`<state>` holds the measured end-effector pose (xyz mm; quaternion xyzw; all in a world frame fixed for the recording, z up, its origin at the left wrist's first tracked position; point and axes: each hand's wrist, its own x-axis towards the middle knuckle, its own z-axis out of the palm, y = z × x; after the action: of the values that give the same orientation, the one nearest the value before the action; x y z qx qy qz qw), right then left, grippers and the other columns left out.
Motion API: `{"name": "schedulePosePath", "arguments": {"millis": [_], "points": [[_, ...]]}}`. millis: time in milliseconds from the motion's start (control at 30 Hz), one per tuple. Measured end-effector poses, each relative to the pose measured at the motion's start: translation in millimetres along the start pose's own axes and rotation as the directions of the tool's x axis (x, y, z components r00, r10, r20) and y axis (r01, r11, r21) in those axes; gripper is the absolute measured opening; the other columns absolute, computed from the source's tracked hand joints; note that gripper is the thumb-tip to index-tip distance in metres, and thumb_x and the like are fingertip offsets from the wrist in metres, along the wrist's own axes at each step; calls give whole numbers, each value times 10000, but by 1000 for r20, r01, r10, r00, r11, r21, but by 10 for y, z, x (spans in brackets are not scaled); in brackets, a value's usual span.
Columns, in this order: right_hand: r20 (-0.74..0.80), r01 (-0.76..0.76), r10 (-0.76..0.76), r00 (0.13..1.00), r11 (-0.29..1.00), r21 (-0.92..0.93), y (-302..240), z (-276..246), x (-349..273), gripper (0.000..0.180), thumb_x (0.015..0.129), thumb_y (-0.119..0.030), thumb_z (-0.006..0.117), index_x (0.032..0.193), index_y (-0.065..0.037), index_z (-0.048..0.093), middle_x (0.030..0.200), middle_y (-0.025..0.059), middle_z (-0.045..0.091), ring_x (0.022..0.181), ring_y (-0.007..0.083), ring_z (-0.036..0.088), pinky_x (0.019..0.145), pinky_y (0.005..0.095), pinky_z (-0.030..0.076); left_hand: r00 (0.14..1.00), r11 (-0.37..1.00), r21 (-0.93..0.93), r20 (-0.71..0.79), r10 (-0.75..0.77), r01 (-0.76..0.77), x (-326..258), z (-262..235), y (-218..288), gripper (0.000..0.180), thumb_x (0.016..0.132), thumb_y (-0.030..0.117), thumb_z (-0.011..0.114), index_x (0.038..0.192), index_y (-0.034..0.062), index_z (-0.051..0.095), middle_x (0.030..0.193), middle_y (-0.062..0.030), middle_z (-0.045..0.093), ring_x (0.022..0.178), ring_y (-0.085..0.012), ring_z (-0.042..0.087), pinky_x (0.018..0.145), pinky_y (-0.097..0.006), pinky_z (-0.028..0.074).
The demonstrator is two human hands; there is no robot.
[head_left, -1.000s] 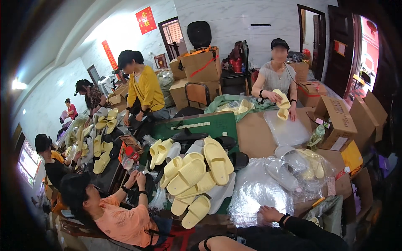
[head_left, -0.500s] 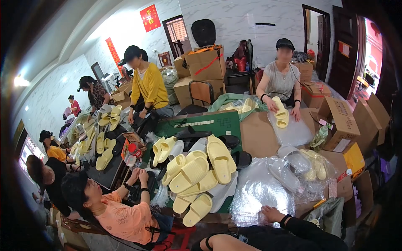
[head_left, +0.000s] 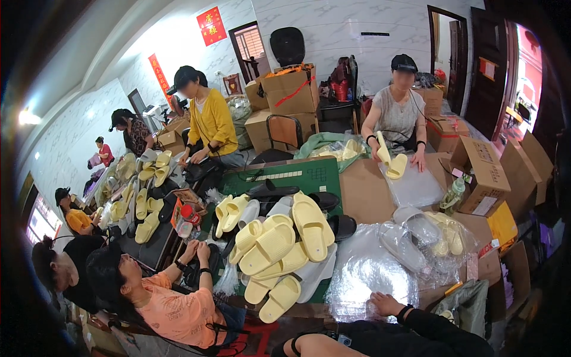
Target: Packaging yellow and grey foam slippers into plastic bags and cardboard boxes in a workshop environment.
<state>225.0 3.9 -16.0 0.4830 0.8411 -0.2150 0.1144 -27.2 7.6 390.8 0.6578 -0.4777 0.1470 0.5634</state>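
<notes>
My right hand (head_left: 385,304) rests at the near edge of a stack of clear plastic bags (head_left: 363,271), its fingers loosely spread on the film with nothing held. A black band circles that wrist. Of my left arm, only a forearm (head_left: 324,345) shows at the lower edge; the hand itself is out of sight. Left of the bags lies a heap of pale yellow slippers (head_left: 270,244), with grey and black ones among them. To the right, a pair of grey slippers (head_left: 404,247) lies in clear plastic beside more bagged yellow slippers (head_left: 449,233).
Across the table, a person holds yellow slippers (head_left: 391,159) over another bag stack (head_left: 413,185). A person in orange (head_left: 178,303) sits at left. A green bottle (head_left: 454,195) and open cardboard box (head_left: 480,169) stand right. A red-lidded jar (head_left: 190,214) stands beyond the orange-clad person's hands.
The person across the table has tilted the yellow slippers and drawn them slightly left, apart from each other. People at left shifted position. My right hand has stayed on the bags.
</notes>
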Motion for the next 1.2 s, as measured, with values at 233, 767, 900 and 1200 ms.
{"name": "schedulePosePath", "arguments": {"millis": [233, 767, 900, 1200], "points": [[8, 5, -6, 1000, 1000, 11, 36, 38, -5, 616, 781, -279, 591, 1333, -139, 356, 1439, 123, 278, 1330, 303, 265, 998, 525, 322, 1000, 1000, 3, 12, 13, -13, -5, 14, 3, 262, 882, 267, 570, 994, 40, 634, 1034, -132, 488, 893, -284, 473, 744, -404, 357], [34, -19, 19, 999, 1000, 10, 24, 32, 15, 598, 785, -233, 546, 1341, -137, 350, 1457, 126, 241, 1337, 310, 250, 1016, 516, 303, 998, 1000, -18, -58, -14, 13, -82, 32, 36, 303, 868, 261, 592, 1076, 44, 633, 1043, -127, 524, 908, -279, 505, 768, -389, 379], [59, -25, 25, 998, 1000, 1, -29, -57, -5, 604, 780, -235, 553, 1339, -130, 352, 1461, 125, 235, 1344, 306, 236, 1021, 517, 298, 988, 996, -8, -125, 85, -87, -47, 8, 103, 313, 866, 251, 596, 1096, 40, 629, 1043, -127, 543, 915, -282, 518, 774, -389, 385], [88, -28, 27, 996, 1000, 12, -44, -119, -3, 596, 796, -273, 565, 1335, -118, 364, 1458, 131, 241, 1345, 306, 233, 1030, 512, 289, 778, 933, -149, -518, -356, 327, -540, 21, 160, 265, 880, 182, 562, 1063, -8, 597, 1041, -117, 567, 992, -238, 525, 891, -351, 391]]}}
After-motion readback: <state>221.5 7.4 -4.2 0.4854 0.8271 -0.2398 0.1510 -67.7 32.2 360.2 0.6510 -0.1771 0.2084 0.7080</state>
